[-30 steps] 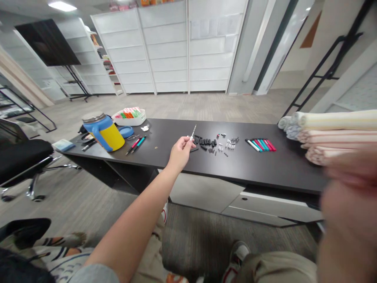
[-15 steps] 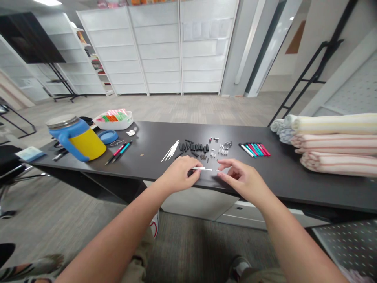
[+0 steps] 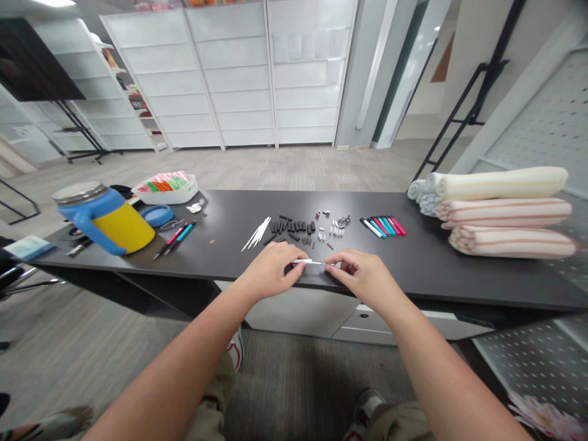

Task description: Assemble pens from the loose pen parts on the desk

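A thin white pen refill (image 3: 309, 262) lies level between my hands, just above the near part of the black table (image 3: 441, 275). My left hand (image 3: 269, 269) pinches its left end, and my right hand (image 3: 361, 275) holds its right end between fingertips. Just beyond my hands lie several black pen parts (image 3: 294, 228) and small metal pieces (image 3: 339, 226). A fan of loose white refills (image 3: 256, 234) rests to the left of them. Several coloured pens (image 3: 383, 226) lie in a row to the right.
A blue and yellow mug (image 3: 105, 223), a blue lid (image 3: 157, 215), two pens (image 3: 177, 237) and a white tray of coloured items (image 3: 165, 187) stand at the table's left. Stacked rolled towels (image 3: 505, 211) fill the right end. White shelving stands behind.
My right hand has come in from the blurred right side and taken the refill's right end. My left hand has dropped nearer the table edge. The view has turned slightly to the left.
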`<action>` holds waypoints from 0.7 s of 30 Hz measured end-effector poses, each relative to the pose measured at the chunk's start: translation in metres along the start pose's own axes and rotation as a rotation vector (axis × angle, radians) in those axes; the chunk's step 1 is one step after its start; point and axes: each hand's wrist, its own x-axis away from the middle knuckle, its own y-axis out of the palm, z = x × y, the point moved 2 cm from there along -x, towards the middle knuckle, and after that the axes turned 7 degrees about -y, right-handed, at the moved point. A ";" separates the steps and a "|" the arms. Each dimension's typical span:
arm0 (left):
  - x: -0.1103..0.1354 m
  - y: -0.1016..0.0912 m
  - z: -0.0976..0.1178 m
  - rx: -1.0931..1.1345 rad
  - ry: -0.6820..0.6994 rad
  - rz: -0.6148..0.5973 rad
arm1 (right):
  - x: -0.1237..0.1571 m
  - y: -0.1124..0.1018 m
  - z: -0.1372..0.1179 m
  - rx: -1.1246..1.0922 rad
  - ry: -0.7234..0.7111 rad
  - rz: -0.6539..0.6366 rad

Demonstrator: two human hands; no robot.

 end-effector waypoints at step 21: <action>0.001 0.007 0.000 -0.039 0.005 -0.021 | 0.000 0.001 -0.009 0.074 -0.024 -0.037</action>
